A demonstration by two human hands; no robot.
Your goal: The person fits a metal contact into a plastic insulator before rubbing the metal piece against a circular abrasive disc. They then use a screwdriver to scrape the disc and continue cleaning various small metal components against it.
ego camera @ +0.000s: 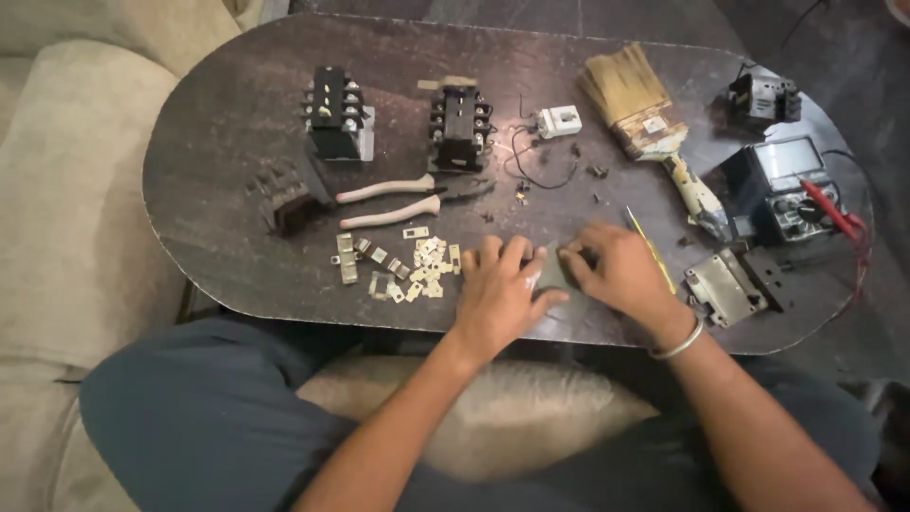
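Both my hands rest close together on the dark oval table (218,142), near its front edge. My left hand (500,289) lies palm down with curled fingers; a pale small piece shows between its thumb and forefinger. My right hand (618,269), a metal bangle on its wrist, pinches something small and dark at the fingertips, facing the left hand. What lies between them is mostly hidden. A heap of small brass contact pieces (409,268) sits just left of my left hand. A thin yellow-handled tool (648,246) lies under my right hand's edge.
Behind the hands lie pliers with pale handles (393,201), two black contactor blocks (336,114) (461,126), a dark part (289,204), a small white switch with wires (559,120), a paintbrush (645,118), a multimeter with red probe (791,188), a grey metal plate (725,286). A beige sofa flanks the left.
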